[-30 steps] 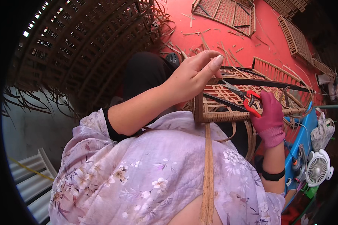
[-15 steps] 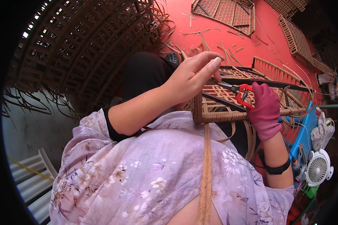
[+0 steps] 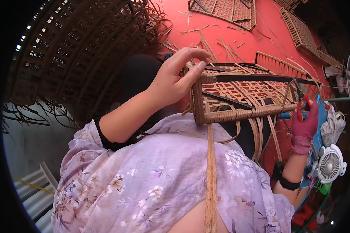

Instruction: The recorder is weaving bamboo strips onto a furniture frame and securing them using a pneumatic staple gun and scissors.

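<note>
A woven rattan tray point(image 3: 237, 113) with a wrapped rim and dark crosswise strips sits across my lap. By its left corner is my bare left hand point(image 3: 177, 73), thumb and index finger stretched over the rim with a gap between them; the other fingers are mostly hidden. My right hand point(image 3: 305, 122), in a maroon glove, is closed on red-handled pruning shears point(image 3: 299, 93) at the tray's right end. Their dark blades point up and away from me. A long flat rattan strip point(image 3: 210, 171) hangs from the near rim down over my shirt, and several more strips point(image 3: 256, 132) dangle beside it.
A large dark woven basket point(image 3: 85, 50) looms at the left. Cut scraps point(image 3: 223, 46) litter the red floor point(image 3: 217, 33), where other woven trays point(image 3: 225, 11) lie farther off. At the right stand a white fan point(image 3: 330, 163) and a blue object point(image 3: 319, 132).
My right hand has carried the shears rightward, away from my left hand to the tray's right end. The left hand stays near the left corner, its fingers slightly shifted.
</note>
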A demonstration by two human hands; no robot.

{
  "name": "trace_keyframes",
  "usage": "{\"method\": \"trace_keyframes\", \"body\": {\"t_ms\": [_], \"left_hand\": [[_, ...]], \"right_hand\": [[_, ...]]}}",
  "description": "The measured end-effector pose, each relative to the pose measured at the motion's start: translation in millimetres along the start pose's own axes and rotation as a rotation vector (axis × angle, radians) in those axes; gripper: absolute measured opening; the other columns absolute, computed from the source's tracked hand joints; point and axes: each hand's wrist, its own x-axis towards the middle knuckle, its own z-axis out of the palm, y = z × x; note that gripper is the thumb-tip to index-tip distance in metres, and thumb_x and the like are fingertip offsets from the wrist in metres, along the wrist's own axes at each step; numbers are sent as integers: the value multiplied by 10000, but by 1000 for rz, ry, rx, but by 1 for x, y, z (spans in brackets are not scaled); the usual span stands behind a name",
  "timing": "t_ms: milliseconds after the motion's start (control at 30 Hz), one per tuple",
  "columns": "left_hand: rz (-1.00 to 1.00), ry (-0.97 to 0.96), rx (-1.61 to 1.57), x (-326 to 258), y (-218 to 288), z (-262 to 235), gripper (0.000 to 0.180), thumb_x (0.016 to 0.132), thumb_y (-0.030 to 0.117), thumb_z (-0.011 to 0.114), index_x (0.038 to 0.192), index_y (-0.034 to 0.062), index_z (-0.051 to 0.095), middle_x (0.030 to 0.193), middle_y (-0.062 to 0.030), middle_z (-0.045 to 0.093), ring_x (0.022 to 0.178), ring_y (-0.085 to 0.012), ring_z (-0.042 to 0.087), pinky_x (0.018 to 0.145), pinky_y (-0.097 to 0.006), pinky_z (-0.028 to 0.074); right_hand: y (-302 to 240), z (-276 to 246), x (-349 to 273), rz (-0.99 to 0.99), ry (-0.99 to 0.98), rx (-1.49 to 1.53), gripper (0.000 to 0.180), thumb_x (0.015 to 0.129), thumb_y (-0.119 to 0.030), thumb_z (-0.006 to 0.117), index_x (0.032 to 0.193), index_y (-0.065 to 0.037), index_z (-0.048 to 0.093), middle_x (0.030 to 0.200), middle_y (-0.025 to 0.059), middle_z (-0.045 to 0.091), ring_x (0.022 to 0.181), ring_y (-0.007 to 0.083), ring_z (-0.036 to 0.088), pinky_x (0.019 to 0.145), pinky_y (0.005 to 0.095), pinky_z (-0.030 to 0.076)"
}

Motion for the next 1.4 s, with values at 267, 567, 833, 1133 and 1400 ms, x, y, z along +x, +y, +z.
{"method": "trace_keyframes", "body": {"t_ms": [267, 567, 833, 1133, 1400], "left_hand": [[369, -556, 266, -18, 15, -7, 445, 804, 260, 779, 1212, 132, 657, 1342, -80, 590, 1340, -319, 479, 1143, -530, 290], [425, -650, 384, -35, 14, 15, 432, 770, 322, 804, 1161, 180, 687, 1307, -36, 592, 1397, -274, 431, 1180, -552, 219], [442, -652, 434, -47, 6, 34, 263, 852, 241, 718, 1103, 162, 700, 1160, -24, 611, 1300, -230, 501, 1148, -506, 304], [388, -594, 465, -53, 0, 28, 235, 913, 275, 675, 1119, 165, 695, 1190, -30, 632, 1265, -210, 538, 1117, -445, 354], [383, -527, 546, -47, -1, 21, 206, 910, 246, 687, 1097, 161, 705, 1142, -3, 686, 1167, -166, 605, 1103, -406, 367]], "right_hand": [[262, -112, -176, 853, -71, -222, 642, 817, -279, 770, 1349, 2, 546, 1260, 186, 644, 1110, 312, 639, 955, 392, 479], [257, -138, -323, 1411, -305, -234, 757, 741, -513, 786, 1302, -29, 631, 1065, 163, 705, 995, 328, 659, 917, 436, 495], [197, -84, -210, 577, 175, -372, 508, 894, -363, 725, 1233, 6, 642, 1257, 194, 634, 1171, 315, 604, 992, 443, 467], [56, 38, -40, -183, -287, 92, 564, 742, -36, 708, 1291, -116, 603, 1261, 111, 627, 1227, 339, 550, 1080, 438, 407], [61, 57, 10, -343, -317, -163, 419, 628, -126, 777, 1017, -111, 621, 1071, 78, 647, 1167, 298, 576, 1029, 439, 395]]}}
